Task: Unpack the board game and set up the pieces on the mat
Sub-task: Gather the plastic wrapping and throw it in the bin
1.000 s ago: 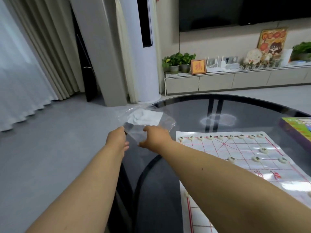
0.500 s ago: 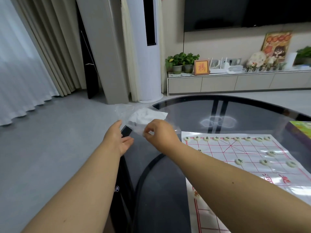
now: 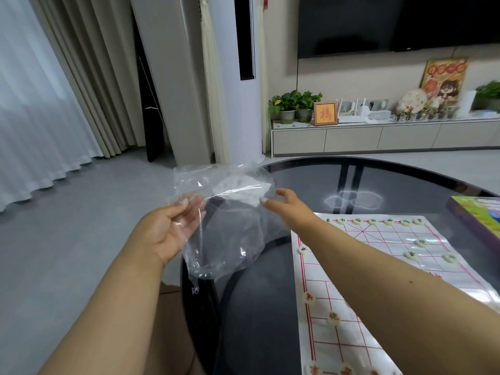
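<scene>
Holding one clear, crinkled plastic bag (image 3: 224, 226) over the dark glass table's (image 3: 378, 182) edge: our left hand (image 3: 167, 234) pinches its side, our right hand (image 3: 284, 203) pinches its top. Risk: dropped film sweeps round cream pieces (image 3: 411, 255) off the red-lined white mat (image 3: 378, 266).
</scene>
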